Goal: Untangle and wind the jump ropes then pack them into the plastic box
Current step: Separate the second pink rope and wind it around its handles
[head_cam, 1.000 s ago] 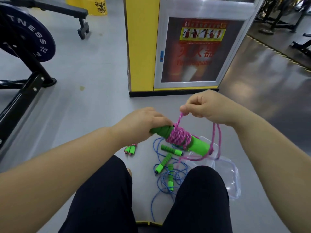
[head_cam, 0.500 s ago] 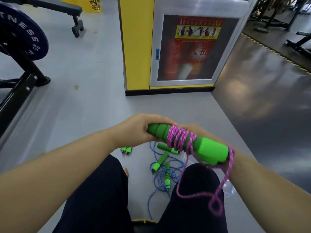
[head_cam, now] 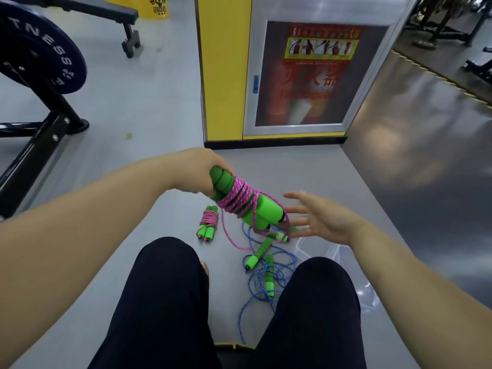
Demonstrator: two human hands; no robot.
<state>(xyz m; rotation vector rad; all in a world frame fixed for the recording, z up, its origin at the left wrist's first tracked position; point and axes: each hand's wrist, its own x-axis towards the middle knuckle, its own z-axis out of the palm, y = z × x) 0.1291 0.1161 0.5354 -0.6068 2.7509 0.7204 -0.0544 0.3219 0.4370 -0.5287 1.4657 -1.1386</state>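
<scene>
Gripping the top ends of two green foam handles, the left hand (head_cam: 202,173) holds a pink jump rope (head_cam: 241,199) in the air above the floor (head_cam: 319,169). Its fingers curl round the handles, which tilt down toward the right. The pink cord is wound many times round the middle of the pair, and a loose tail hangs from the windings in a loop down to the floor.

The right hand (head_cam: 319,219) is wide open, fingers spread and palm turned toward the lower ends of the handles. It holds nothing; its fingertips are just beside the handle ends, and whether they touch the loose cord there I cannot tell.

On the floor below, a second pink rope (head_cam: 207,222) lies already wound round its own green handles. Beside it to the right, a blue rope (head_cam: 269,278) lies in a loose tangle with its green handles (head_cam: 262,247) among the loops. A clear plastic box (head_cam: 332,250) sits on the floor next to the tangle, partly hidden behind the person's right knee (head_cam: 319,288) in black trousers.

Farther off stand a yellow cabinet (head_cam: 226,75) and a dark weight plate (head_cam: 40,49).
</scene>
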